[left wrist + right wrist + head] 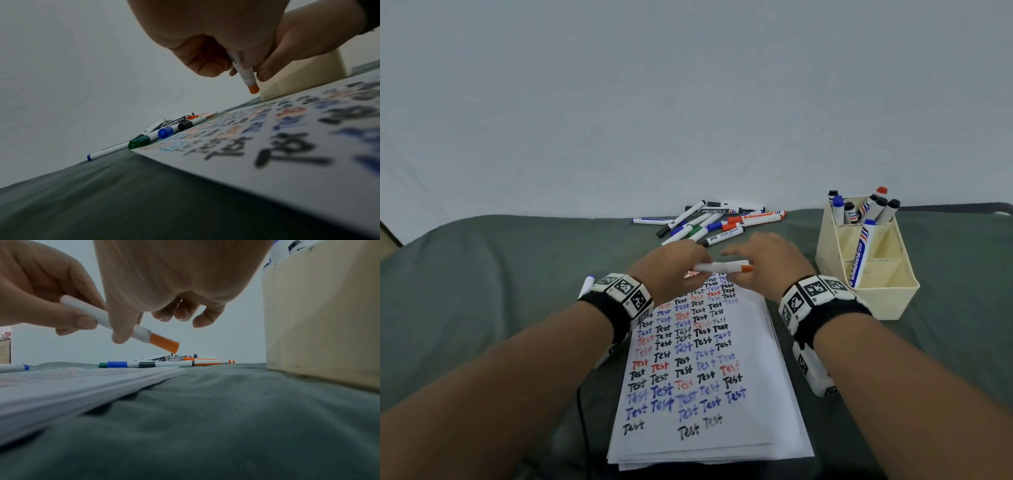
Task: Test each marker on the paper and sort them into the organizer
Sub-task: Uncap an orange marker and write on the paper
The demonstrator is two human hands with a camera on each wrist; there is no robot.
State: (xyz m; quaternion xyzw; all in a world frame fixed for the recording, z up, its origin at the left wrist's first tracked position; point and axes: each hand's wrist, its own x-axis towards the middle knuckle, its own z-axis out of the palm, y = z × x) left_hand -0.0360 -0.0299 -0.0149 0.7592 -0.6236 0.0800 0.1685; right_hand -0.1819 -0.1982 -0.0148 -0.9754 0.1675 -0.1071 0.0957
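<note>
Gripping the orange-capped marker [722, 267] in the left hand [671, 270] above the paper [739, 428], right hand [767, 263] loose-fingered alongside with thumb touching the barrel, leaving a pile [709, 222] of roughly 10 waiting and about 8 standing in the organizer [876, 301].

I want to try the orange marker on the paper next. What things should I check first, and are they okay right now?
1. Marker held: ok. The left hand grips the orange marker.
2. Cap off: not ok. The orange cap is on.
3. Other hand ready: ok. The right hand touches the barrel near the cap.
4. Room to write: ok. The paper has blank space low down.
5. Place to sort: ok. The organizer has free compartments.
6. Ink works: cannot tell.
</note>
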